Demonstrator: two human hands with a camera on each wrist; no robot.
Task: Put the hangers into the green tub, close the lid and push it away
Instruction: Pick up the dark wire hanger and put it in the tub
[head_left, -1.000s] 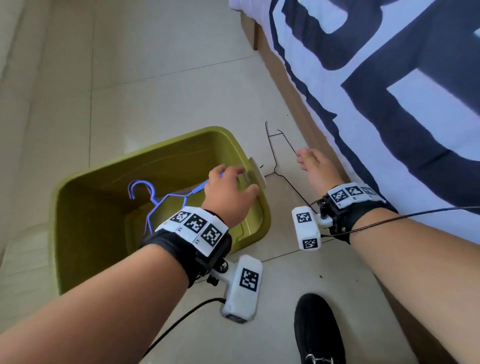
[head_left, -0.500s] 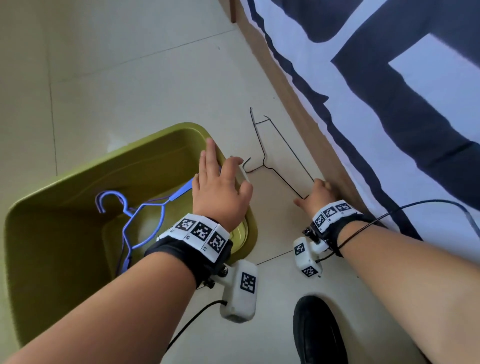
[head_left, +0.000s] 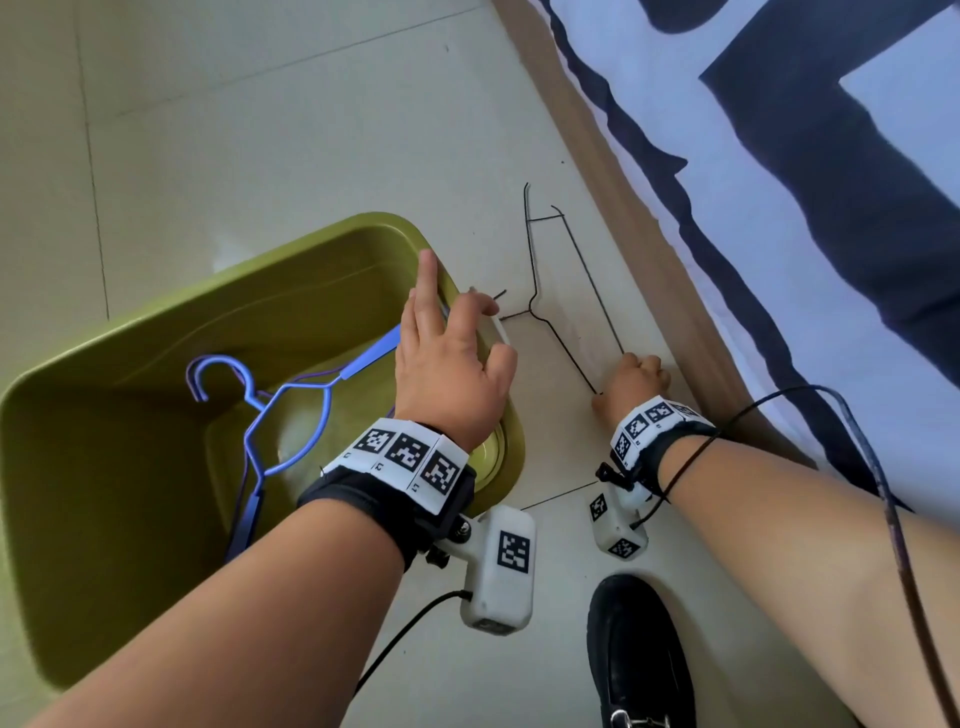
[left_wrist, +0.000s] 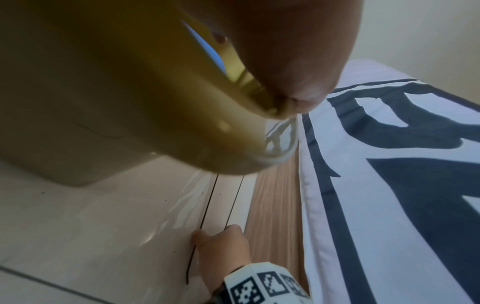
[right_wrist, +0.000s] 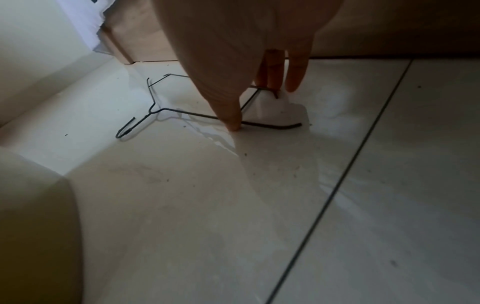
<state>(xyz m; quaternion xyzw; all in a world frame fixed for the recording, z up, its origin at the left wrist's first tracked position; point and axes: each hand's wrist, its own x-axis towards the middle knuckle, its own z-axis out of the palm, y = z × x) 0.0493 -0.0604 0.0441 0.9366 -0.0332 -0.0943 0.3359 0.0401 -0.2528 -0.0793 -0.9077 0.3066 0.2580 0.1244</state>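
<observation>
Pinching the near corner of the thin black wire hanger (head_left: 563, 291) off the pale tiled floor (head_left: 260, 156), my right hand (head_left: 631, 387) has thumb and fingertips closed on it. I judge the wire could slip, or its hook could catch the rim as I swing it left. My left hand (head_left: 449, 374) rests flat, fingers extended, on the olive-green plastic tub (head_left: 130, 467) edge. Beyond that wrist, inside the tub, lie blue plastic hangers (head_left: 270, 415). No lid shows.

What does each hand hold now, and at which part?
Right hand pinches the black wire hanger at its near corner, on the floor. Left hand rests on the green tub rim.
</observation>
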